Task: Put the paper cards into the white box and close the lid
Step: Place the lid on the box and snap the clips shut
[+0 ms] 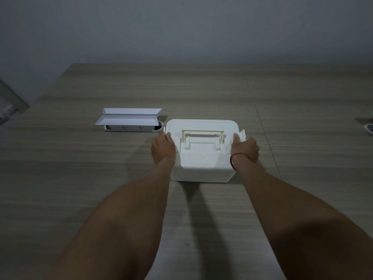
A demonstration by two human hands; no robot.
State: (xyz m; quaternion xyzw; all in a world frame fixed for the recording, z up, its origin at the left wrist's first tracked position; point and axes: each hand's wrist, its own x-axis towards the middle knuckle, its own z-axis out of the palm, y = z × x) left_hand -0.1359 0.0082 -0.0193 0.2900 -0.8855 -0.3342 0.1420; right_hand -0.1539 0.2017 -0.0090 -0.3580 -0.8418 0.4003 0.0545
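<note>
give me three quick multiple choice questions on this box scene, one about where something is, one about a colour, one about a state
1. Where is the power strip relative to the white box?
A. behind it to the left
B. on top of it
C. in front of it

2. What colour is the band on the right wrist?
A. blue
B. red
C. green

3. How is the box's lid?
A. lying on the table
B. standing wide open
C. down on the box

Answers: 1 A, it lies past the box's left corner. 2 B, a red cord circles the wrist. 3 C, the lid covers the box, left hand and right hand at its side latches.
</note>
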